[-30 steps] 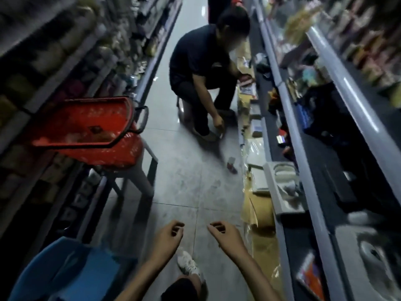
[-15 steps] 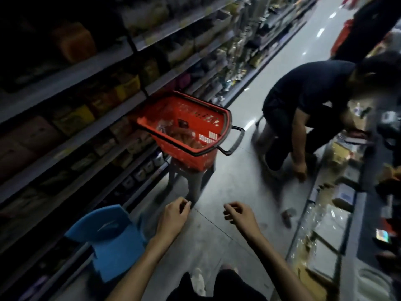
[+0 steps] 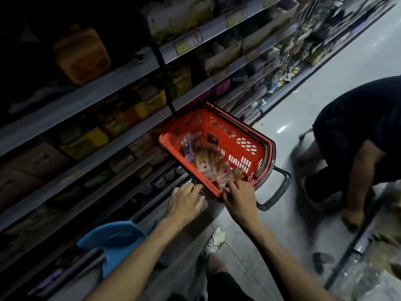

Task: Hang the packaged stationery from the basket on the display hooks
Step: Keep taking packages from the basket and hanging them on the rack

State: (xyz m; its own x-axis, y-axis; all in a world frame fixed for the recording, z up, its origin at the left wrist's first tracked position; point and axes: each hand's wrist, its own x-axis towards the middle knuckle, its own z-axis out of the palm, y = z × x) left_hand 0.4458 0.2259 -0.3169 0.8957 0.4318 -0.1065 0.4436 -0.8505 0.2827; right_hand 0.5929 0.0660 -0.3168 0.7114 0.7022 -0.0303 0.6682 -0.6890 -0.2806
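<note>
- Our left hand (image 3: 186, 202) lies at the near rim of the red basket (image 3: 243, 135), with fingers loosely straight and holding nothing.
- Our right hand (image 3: 238, 197) curls over this rim; whether it pinches a packet, we cannot tell.
- Inside the basket, the packaged stationery (image 3: 208, 165) lies in a loose pile. It is probably light, with slippery film, so we should pinch the stiffer top edge.

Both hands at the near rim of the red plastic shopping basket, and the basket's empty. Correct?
Not empty. The head view shows the red plastic shopping basket holding a heap of colourful packaged stationery. The rest is right: the left hand and right hand are both at its near rim.
</note>
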